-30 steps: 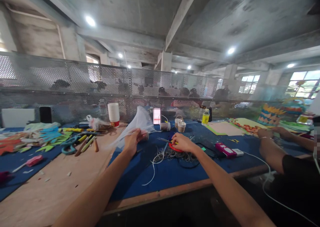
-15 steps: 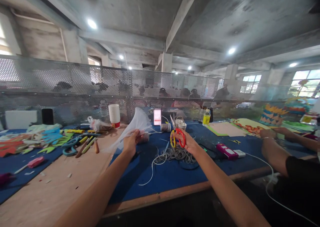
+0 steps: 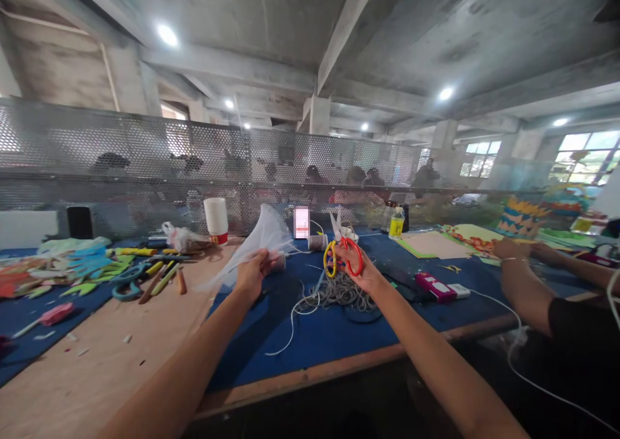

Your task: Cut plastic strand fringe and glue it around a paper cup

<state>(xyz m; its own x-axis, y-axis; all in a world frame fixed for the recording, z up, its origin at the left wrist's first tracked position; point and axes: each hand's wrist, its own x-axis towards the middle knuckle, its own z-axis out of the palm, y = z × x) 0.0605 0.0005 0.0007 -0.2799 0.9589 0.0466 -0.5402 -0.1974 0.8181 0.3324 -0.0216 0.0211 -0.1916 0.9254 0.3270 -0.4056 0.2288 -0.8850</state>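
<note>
My left hand (image 3: 252, 275) is closed on a piece of sheer white mesh fabric (image 3: 264, 232), which fans out above and to the left of the fingers. In my right hand (image 3: 363, 272) is a pair of scissors (image 3: 343, 248) with one red and one yellow handle loop. Their blades point up and stand apart, away from the mesh. Below the scissors lies a tangled heap of grey cord (image 3: 346, 292). Two spools sit behind: one spool (image 3: 317, 242) near the middle, another (image 3: 278, 261) partly hidden by my left hand.
At left are blue-handled scissors (image 3: 130, 283), several tools and coloured cut-outs (image 3: 92, 265). Stacked white cups (image 3: 216, 218) stand at the back. A yellow-labelled bottle (image 3: 396, 223) and magenta device (image 3: 434, 287) are at right, near another person's arm (image 3: 526, 284). A perforated metal screen (image 3: 271, 148) rises behind.
My right hand has raised and turned the scissors slightly, and their blades look further apart. My left hand keeps its hold on the mesh. The whole view has shifted a little.
</note>
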